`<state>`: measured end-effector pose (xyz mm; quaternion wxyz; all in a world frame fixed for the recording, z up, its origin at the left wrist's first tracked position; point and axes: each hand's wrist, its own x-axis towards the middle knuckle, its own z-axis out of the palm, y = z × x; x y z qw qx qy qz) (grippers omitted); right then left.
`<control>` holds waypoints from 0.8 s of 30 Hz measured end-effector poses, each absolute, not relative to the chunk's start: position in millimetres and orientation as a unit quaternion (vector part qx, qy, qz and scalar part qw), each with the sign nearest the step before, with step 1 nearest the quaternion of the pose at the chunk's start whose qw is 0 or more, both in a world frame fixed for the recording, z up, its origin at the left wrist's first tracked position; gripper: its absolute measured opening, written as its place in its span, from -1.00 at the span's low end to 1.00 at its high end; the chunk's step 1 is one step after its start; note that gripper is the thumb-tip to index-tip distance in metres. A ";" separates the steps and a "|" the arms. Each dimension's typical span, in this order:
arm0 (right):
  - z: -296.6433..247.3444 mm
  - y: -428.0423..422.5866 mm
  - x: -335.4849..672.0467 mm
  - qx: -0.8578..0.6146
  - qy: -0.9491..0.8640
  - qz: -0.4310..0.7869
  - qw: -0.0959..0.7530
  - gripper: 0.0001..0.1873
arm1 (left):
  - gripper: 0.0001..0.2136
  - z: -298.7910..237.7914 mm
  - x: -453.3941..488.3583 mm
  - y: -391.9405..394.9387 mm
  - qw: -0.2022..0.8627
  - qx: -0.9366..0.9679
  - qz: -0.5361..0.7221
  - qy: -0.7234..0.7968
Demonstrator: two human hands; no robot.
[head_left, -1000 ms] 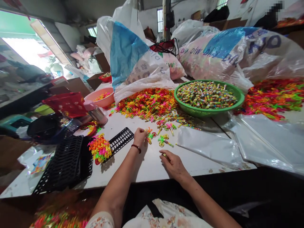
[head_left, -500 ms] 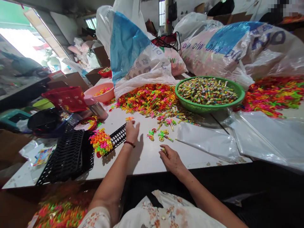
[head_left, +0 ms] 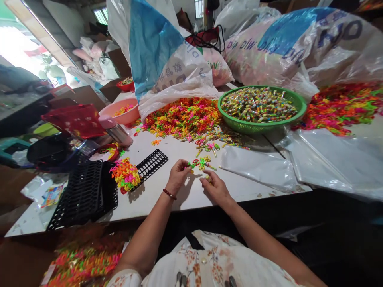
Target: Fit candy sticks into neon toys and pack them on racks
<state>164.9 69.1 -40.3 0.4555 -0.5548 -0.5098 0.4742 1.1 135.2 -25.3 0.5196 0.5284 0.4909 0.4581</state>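
My left hand (head_left: pixel 177 175) pinches a small green and red plastic toy piece (head_left: pixel 192 164) just above the white table (head_left: pixel 155 195). My right hand (head_left: pixel 216 187) lies close beside it, its fingers curled around a small wrapped candy stick (head_left: pixel 208 179). A few more small toy pieces (head_left: pixel 206 162) lie just beyond both hands. A black plastic rack (head_left: pixel 152 164) with a cluster of bright assembled toys (head_left: pixel 125 175) on its near end lies to the left of my left hand.
A big heap of neon plastic pieces (head_left: pixel 185 117) spills from a white and blue sack (head_left: pixel 161 63). A green basket (head_left: pixel 295 117) holds wrapped candies. Clear plastic bags (head_left: pixel 263 171) lie to the right. Black trays (head_left: pixel 80 195), a pink bowl (head_left: pixel 119 117) and a flask (head_left: pixel 115 129) stand left.
My left hand reached left toward the black rack, then came back and took a toy piece. An orange piece now lies farther out on the table. My right hand shifted slightly forward.
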 end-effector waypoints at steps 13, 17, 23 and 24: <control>-28.9 54.3 141.8 -0.441 -0.705 0.307 0.464 -0.66 | -0.62 -15.3 14.2 73.5 0.633 0.302 0.515 0.493; -33.2 45.2 134.2 -0.391 -0.771 0.305 0.400 -0.61 | -0.67 -13.1 18.3 71.8 0.651 0.265 0.543 0.460; -18.4 43.1 137.8 -0.488 -0.648 0.420 0.407 -0.56 | -0.66 -14.1 3.4 81.2 0.605 0.244 0.570 0.499; -17.2 45.2 140.0 -0.506 -0.635 0.422 0.403 -0.58 | -0.64 -13.6 1.7 80.0 0.612 0.251 0.562 0.496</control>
